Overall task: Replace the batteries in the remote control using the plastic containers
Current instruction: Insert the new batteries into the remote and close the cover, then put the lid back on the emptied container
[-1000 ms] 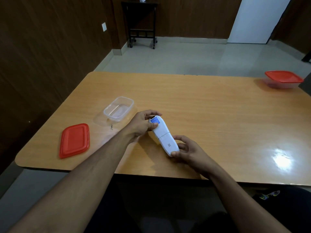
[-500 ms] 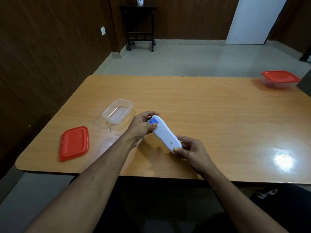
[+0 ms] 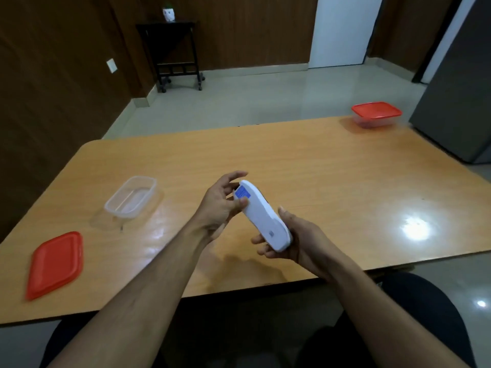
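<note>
A white remote control (image 3: 261, 216) with a blue sticker near its far end is held above the wooden table (image 3: 332, 181), back side up. My left hand (image 3: 220, 205) pinches its far end, thumb beside the sticker. My right hand (image 3: 297, 240) grips its near end from below and the right. An empty clear plastic container (image 3: 131, 196) stands open to the left. Its red lid (image 3: 55, 264) lies flat near the table's left front corner. A second clear container with a red lid on (image 3: 376, 114) stands at the far right corner.
A grey cabinet (image 3: 459, 83) stands against the table's right side. A black side table (image 3: 172, 51) with a small white pot stands by the far wall. My dark-clothed legs are below the table's front edge.
Both hands have lifted the remote off the table and tilted it up. The view has swung, so the far right container and the room now show more.
</note>
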